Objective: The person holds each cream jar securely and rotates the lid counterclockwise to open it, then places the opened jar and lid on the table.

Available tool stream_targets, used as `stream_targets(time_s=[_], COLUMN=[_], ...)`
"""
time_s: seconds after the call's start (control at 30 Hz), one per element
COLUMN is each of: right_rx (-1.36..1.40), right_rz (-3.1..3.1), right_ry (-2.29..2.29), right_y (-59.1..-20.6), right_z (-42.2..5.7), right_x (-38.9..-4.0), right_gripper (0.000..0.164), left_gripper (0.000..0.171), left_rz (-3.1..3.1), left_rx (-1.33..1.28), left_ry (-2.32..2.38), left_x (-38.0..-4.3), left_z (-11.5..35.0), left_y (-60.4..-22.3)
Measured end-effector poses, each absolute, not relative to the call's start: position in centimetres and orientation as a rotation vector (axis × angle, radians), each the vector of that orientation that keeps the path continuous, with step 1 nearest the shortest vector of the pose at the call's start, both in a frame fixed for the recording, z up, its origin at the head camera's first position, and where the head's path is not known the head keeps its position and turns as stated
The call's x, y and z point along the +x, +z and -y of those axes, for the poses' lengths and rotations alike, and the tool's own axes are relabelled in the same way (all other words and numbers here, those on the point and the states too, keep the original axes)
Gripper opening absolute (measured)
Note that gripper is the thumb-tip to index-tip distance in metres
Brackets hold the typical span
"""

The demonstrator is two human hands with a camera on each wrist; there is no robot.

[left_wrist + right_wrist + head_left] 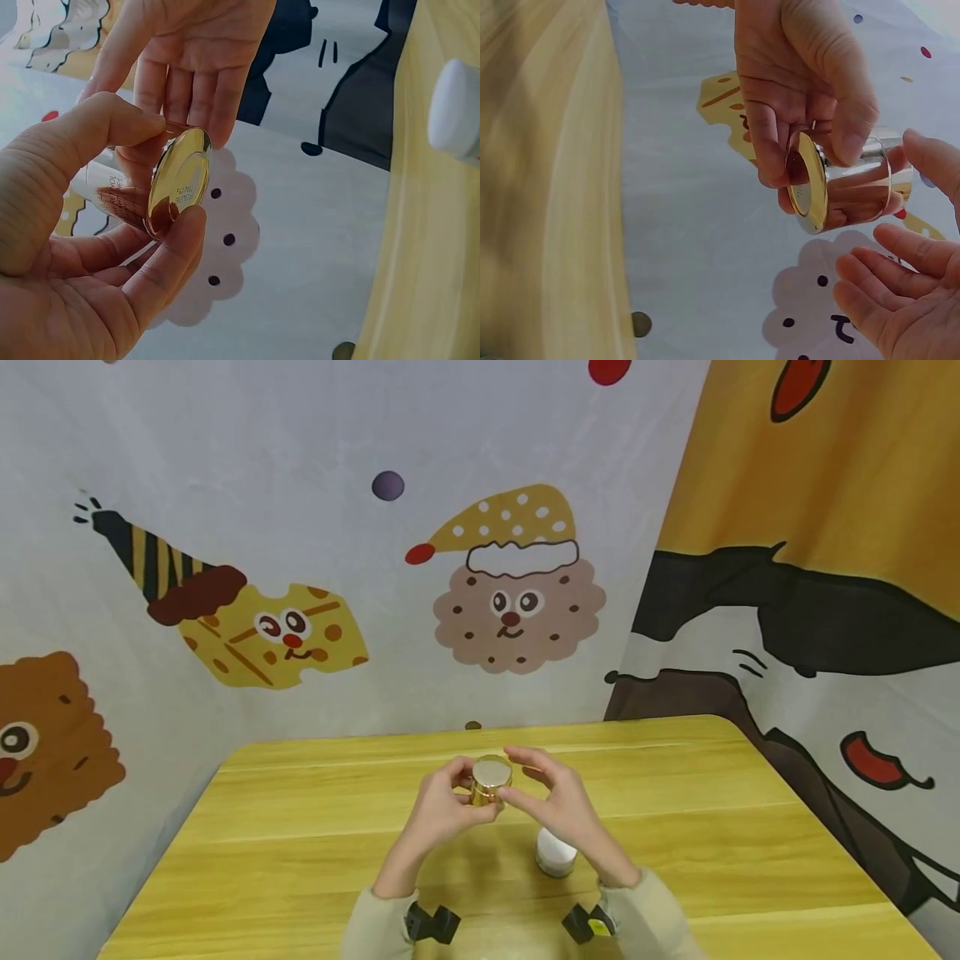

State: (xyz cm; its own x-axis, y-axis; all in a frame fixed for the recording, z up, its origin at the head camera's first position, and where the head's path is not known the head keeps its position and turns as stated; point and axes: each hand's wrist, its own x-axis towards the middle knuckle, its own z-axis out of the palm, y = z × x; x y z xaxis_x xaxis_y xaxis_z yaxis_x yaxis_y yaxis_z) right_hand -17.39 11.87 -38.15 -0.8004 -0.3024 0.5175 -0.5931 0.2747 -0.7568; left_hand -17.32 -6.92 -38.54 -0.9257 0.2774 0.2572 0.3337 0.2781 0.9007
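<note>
My left hand [441, 806] holds a shiny gold cosmetic jar [491, 774] above the table, thumb and fingers gripping it near the base. Small printed text shows on its gold underside [184, 180] in the left wrist view. The jar's round top faces up in the head view. Beside it on the right is my right hand [561, 802], its fingers loosely extended and spread from the thumb. In the right wrist view, that thumb tip [922, 146] comes right up to the top end of the jar, while the other fingers stay apart from it.
A white-lidded jar [556, 853] stands on the yellow wood-grain table [315, 852], below my right wrist. Behind the table's far edge hangs a pale cloth [300, 527] printed with cartoon food. Black devices [432, 923] are worn at both wrists.
</note>
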Motion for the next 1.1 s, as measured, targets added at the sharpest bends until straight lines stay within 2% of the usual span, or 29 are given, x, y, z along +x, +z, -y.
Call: stream_targets(time_s=[0.57,1.1], right_rx=[0.795,0.866], right_rz=[2.304,2.282], right_ry=[1.497,1.617], right_y=[-36.0,-35.3], right_z=[-11.7,-12.0], right_x=[-17.8,-18.3], right_gripper=[0.048,0.037], left_gripper=[0.039,0.035], left_rz=[2.446,2.422], left_rx=[-0.589,-0.658], left_ry=[-1.784,-1.799], left_x=[-17.5,-17.5], left_z=[5.9,5.8], left_y=[-36.6,-36.2])
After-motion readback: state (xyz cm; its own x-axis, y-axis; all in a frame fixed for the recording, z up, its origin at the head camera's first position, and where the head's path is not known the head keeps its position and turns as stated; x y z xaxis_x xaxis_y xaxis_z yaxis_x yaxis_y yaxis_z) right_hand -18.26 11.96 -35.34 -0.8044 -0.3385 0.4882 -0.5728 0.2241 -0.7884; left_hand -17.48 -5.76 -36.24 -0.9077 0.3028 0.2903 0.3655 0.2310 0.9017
